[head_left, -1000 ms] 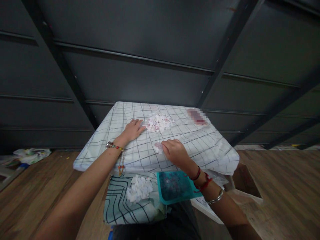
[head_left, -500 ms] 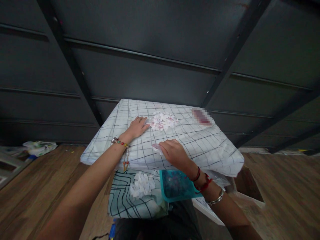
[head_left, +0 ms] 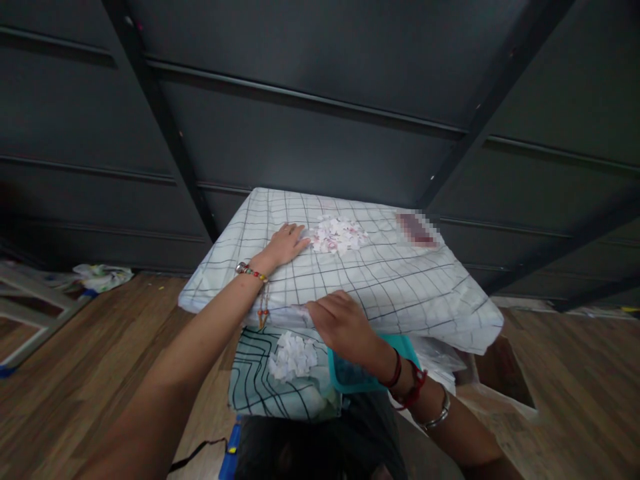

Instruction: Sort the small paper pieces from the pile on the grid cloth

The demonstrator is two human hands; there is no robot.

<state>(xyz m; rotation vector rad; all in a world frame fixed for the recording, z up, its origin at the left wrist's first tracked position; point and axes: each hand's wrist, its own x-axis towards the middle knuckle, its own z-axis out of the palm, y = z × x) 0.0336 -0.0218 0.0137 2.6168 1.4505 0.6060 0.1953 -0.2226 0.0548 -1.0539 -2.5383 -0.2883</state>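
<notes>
My left hand (head_left: 287, 244) lies flat with its fingers spread on the checked white cloth (head_left: 400, 283) of the small table. Its fingertips touch the left side of a heap of small white paper pieces (head_left: 339, 237), some with reddish marks. Closed at the table's near edge is my right hand (head_left: 346, 328), pinching a small pale slip (head_left: 301, 309) that shows only partly beyond its fingers. Below the right wrist sits a teal plastic basket (head_left: 334, 375), partly covered by that arm. A second heap of white pieces (head_left: 293, 357) rests on a green patterned cloth (head_left: 250, 380) at my lap.
A blurred-out dark red item (head_left: 417, 229) lies at the table's far right. Dark metal panels (head_left: 310, 147) stand right behind the table. Clear plastic bags (head_left: 440, 357) and an open box (head_left: 503, 373) are at the lower right. A white metal frame (head_left: 45, 327) stands at left.
My right hand has come down and nearer to me with the slip, from above the cloth to the table's near edge. The left hand stays by the heap. The view has shifted slightly.
</notes>
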